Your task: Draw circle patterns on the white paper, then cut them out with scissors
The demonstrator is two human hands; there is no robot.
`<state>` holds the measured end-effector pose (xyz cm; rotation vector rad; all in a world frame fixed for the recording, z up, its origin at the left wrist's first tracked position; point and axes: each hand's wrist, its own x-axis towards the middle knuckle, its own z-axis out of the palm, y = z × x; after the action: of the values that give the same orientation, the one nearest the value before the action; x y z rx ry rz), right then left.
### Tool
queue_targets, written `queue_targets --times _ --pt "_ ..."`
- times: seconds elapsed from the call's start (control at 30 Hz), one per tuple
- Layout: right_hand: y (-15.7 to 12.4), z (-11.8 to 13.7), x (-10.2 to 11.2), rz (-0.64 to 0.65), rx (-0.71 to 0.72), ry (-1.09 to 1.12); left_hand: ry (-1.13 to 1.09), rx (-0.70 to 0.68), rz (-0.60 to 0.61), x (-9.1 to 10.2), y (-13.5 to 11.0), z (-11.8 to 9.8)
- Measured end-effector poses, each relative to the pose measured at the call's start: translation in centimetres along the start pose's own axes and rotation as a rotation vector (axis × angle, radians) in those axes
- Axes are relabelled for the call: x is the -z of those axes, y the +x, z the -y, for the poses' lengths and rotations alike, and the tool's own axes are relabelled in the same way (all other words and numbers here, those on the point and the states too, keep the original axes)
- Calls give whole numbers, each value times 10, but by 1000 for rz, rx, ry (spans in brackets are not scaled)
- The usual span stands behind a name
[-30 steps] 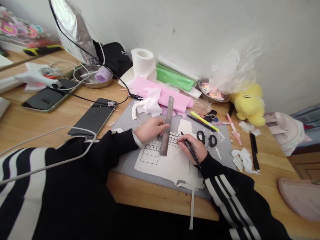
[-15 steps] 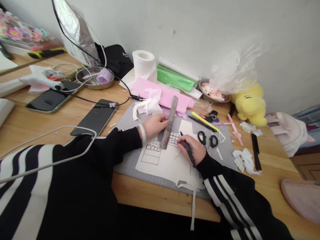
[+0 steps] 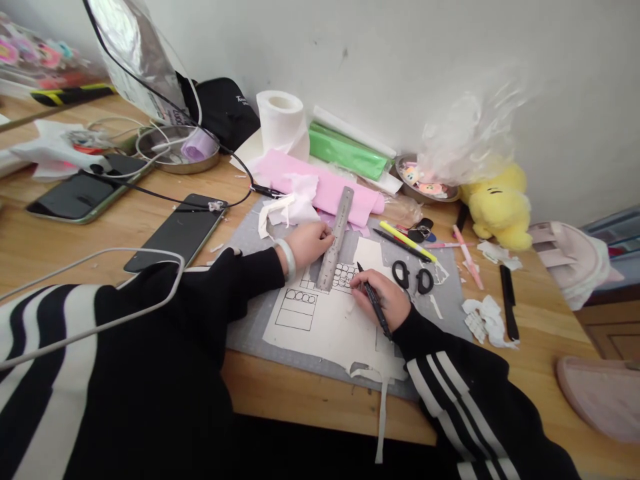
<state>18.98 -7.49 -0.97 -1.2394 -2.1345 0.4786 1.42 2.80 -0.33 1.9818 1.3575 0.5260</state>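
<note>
A metal ruler [image 3: 334, 241] slants over a cut sheet of white paper [image 3: 327, 333]. My left hand [image 3: 306, 248] is closed at the ruler's left edge, fingertips on it. In my right hand [image 3: 384, 297] is a black pen [image 3: 376, 305], its tip pointing up and left near the drawn circles [image 3: 345, 275]. Boxes and circles in black line [image 3: 295, 310] cover part of the sheet's left side. The sheet lies on a grey cutting mat [image 3: 245, 327]. Right of the pen hand are scissors [image 3: 424, 280] with black handles.
Behind the mat are pink wrap [image 3: 320, 183], a tissue roll [image 3: 284, 127] and a green packet [image 3: 345, 152]. Two phones [image 3: 175, 233] and cables lie leftward. A yellow plush toy [image 3: 497, 207], pens [image 3: 407, 241] and crumpled scraps [image 3: 490, 320] are on the right.
The ruler's face has turned brighter, and its angle has shifted slightly, with my left hand still at its edge. The pen stays in my right hand. The whole view has shifted a little.
</note>
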Motion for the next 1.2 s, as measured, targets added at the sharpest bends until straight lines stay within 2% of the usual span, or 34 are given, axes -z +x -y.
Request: queue_targets --times 0.73,1.2 --pt "0 -1 0 0 45 -8 28 30 -13 4 2 2" --pt "0 -1 0 -3 73 -19 -5 -7 5 0 2 4"
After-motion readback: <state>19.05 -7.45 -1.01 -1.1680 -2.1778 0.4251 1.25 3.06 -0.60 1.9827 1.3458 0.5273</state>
